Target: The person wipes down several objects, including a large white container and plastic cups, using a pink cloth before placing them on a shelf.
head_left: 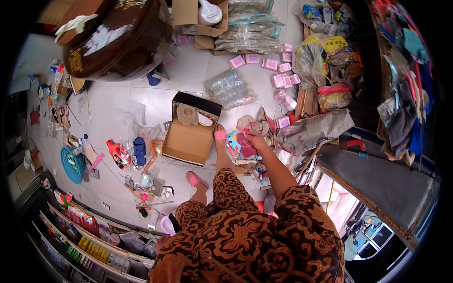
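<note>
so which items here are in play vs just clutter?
In hand:
right hand
pink item it reaches into
pile of small goods around it

Lying about:
open cardboard box
pink packets
blue basket
bottle pack

Bright, even light fills the scene, the pale floor tiles [141, 99] shine softly with faint shadows, daylight glares at the lower right, and fisheye bending and black vignetting spoil the rim.
</note>
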The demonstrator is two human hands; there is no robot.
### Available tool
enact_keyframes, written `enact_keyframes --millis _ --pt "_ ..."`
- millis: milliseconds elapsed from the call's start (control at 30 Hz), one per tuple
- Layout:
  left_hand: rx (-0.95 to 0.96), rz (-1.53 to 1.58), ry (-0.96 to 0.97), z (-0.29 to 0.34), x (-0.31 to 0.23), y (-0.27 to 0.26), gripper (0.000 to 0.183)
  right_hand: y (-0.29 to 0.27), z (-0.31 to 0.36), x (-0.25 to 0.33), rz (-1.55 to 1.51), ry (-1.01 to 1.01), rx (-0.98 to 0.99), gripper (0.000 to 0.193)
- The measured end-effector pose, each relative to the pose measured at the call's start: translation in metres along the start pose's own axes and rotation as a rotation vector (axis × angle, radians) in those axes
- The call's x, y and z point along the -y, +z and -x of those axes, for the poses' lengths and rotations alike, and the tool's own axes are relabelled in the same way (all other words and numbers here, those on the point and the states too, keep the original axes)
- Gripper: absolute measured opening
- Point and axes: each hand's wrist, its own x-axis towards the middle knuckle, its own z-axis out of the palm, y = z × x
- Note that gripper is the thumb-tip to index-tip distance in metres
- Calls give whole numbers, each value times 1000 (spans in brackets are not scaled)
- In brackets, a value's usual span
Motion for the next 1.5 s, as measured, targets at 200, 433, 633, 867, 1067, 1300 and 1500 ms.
enact_keyframes --millis 200,433,633,867,1067,1300,1500 --pt "18 9 -291 29 -47 60 37 13 -141 47 217 -58 -80 51" --pt "50 20 -429 16 -81 105 36 33 -272 51 283 -1 -74 65" --pt "38 21 -526 10 -94 117 36 62 -344 56 13 169 -117 75" --pt "41 50 -503 6 -105 124 36 71 -349 49 57 37 -100 24" --pt "29 234 -297 -1 -78 118 36 50 -237 37 -1 -427 -221 11" --pt "133 410 -150 -10 -266 146 38 55 -28 112 213 -465 3 13" --pt "-166 483 487 7 -355 114 73 80 93 148 528 -774 269 11"
